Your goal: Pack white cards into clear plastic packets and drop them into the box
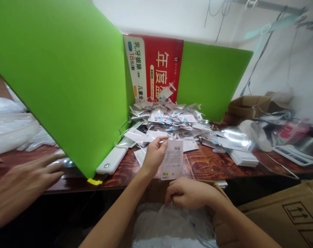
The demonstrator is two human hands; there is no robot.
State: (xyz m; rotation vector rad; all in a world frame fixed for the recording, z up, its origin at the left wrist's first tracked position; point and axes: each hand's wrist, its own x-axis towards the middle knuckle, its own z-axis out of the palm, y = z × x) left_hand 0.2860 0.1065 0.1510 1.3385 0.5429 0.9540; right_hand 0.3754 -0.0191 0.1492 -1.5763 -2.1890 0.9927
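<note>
My left hand (154,155) pinches the top edge of a white printed card (173,159) in a clear sleeve, held upright over the table's front edge. Just below the card, my right hand (187,193) is curled shut, knuckles up, over a bag of clear plastic (171,224) in a cardboard box. What its fingers hold is hidden. A heap of similar sleeved cards (169,119) lies behind on the dark wooden table (210,163).
Green divider panels (63,79) and a red printed poster (161,69) wall the workspace. Another person's open hand (24,182) rests at the far left. A white bar-shaped device (112,162), stacked cards (242,156), cardboard boxes (282,210) and a scale (293,153) are nearby.
</note>
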